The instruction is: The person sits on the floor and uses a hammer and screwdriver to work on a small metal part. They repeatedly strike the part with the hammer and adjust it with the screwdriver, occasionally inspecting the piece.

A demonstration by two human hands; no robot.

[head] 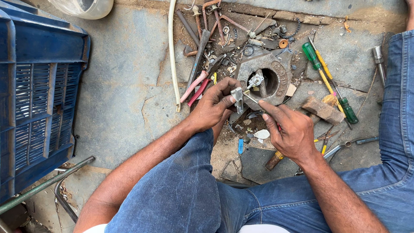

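Note:
My left hand (212, 105) pinches a small grey metal part (237, 94) between thumb and fingers, held just above the ground. My right hand (290, 130) grips a slim screwdriver whose thin shaft (250, 98) points left into that part; its handle is mostly hidden in the palm. Just beyond both hands lies a heavy rusty metal ring block (265, 80) with a round hole and a small silver fitting (255, 80) in it. My knees in blue jeans frame the bottom of the view.
A blue plastic crate (39, 86) stands at the left. Pliers with pink handles (195, 88), a white hose (172, 51), green and yellow screwdrivers (321, 69), a hammer head (322, 110), a wrench (349, 144) and several scattered scraps lie on the cracked stone floor.

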